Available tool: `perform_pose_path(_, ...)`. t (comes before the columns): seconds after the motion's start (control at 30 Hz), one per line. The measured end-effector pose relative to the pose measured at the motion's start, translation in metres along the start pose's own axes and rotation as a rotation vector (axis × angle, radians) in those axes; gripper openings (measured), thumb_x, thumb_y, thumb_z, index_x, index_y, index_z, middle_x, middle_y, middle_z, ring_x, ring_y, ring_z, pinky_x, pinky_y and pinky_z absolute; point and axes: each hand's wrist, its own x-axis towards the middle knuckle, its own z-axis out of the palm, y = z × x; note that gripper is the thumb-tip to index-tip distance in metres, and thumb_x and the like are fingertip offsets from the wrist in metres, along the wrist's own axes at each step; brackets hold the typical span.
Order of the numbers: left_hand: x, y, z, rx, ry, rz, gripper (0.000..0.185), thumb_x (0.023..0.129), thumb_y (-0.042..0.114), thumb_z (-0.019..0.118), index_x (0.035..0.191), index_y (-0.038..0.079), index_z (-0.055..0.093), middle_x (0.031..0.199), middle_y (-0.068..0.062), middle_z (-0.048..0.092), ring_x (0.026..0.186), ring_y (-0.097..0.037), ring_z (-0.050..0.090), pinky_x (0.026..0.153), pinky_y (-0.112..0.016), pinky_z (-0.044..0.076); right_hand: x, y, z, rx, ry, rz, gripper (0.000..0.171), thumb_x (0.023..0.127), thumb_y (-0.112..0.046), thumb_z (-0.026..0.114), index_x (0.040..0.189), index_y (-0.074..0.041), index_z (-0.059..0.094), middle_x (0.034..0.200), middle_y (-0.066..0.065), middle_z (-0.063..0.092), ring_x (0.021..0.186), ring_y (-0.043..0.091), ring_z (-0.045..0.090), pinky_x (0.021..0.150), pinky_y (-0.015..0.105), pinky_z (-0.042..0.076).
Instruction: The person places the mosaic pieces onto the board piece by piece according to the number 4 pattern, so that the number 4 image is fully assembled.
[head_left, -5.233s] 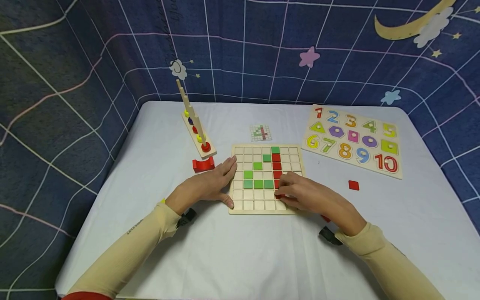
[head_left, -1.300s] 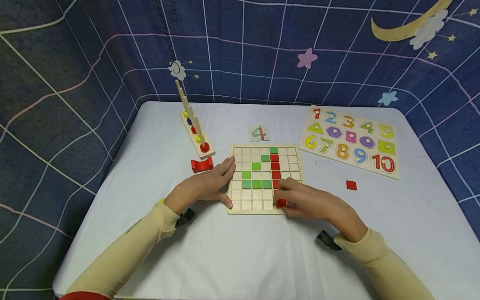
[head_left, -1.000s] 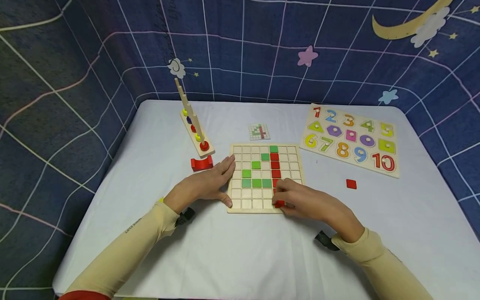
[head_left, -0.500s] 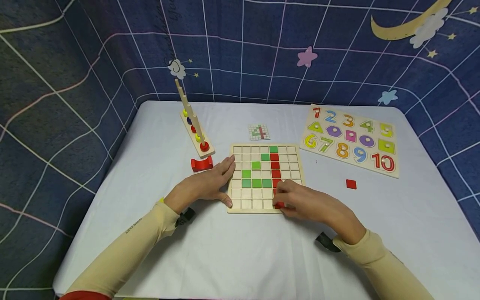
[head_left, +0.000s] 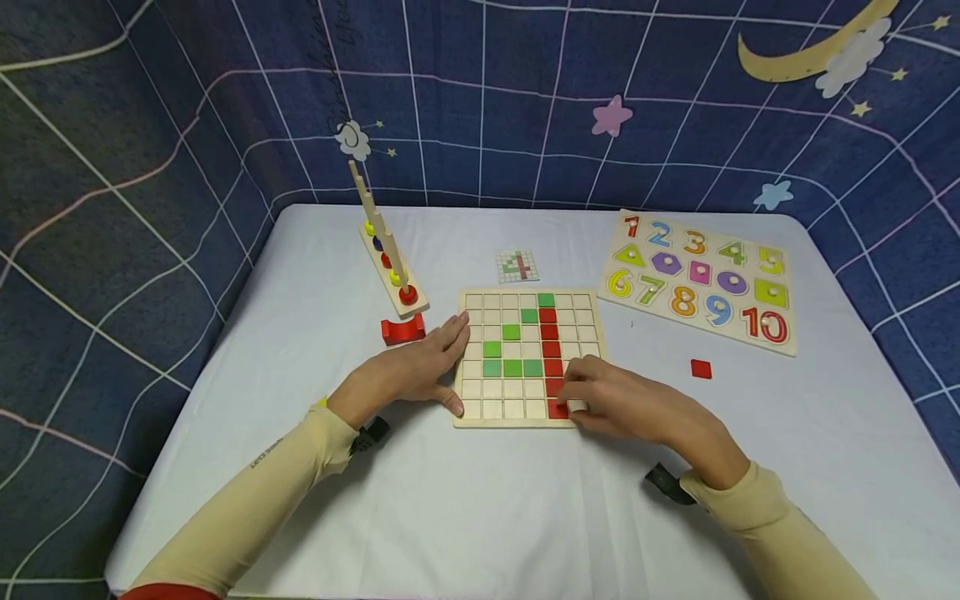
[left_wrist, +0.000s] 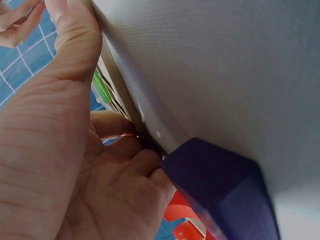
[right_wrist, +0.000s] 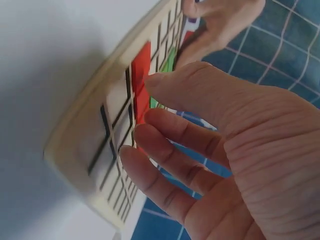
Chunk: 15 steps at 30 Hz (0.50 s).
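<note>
A wooden grid board [head_left: 480, 422] lies flat mid-table with green tiles [head_left: 512, 367] stepping down to a row and a column of red tiles [head_left: 551, 350] reaching its bottom row. My left hand [head_left: 408, 367] rests at the board's left edge, fingers and thumb spread along it. My right hand [head_left: 637, 404] is over the board's lower right, loosely bent fingertips beside the lowest red tile [head_left: 557, 409], which lies in its square. In the right wrist view, thumb and fingers [right_wrist: 165, 125] stand apart with nothing pinched between them. One loose red tile [head_left: 701, 369] lies right of the board.
A small pattern card [head_left: 517, 266] lies behind the board. Back left stands a peg stand [head_left: 401, 292] with coloured rings, a red curved block [head_left: 402, 330] in front of it. A number-and-shape puzzle [head_left: 701, 279] fills the back right of the white-covered table [head_left: 450, 517].
Over these seconds my right hand has set another red tile into the bottom of the red column. In the last half second it has drawn slightly right, off that tile. My left hand stays put.
</note>
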Motion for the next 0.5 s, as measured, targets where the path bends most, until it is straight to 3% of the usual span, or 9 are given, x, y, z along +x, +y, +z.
perform_pose_path(0.27,0.000,0.000,0.002,0.009,0.008,0.005,0.129,0.084,0.060,0.080,0.170,-0.003,0.008,0.181,-0.020,-0.002,0.170,-0.038,0.007,0.134,-0.046,0.029,-0.027,0.012,-0.019,0.020,0.004,0.138,0.025,0.091,-0.006,0.084,0.114,-0.014,0.080,0.119,0.004,0.068,0.112,0.021,0.062,0.096,0.043,0.062)
perform_pose_path(0.5,-0.001,-0.001,0.001,0.020,0.007,0.002,0.129,0.084,0.061,0.079,0.170,-0.003,0.008,0.181,-0.020,-0.002,0.170,-0.038,0.007,0.134,-0.046,0.029,-0.057,0.028,-0.029,-0.010,0.023,0.247,0.027,0.088,-0.005,0.086,0.113,-0.015,0.080,0.118,0.005,0.069,0.112,0.024,0.063,0.094,0.047,0.062)
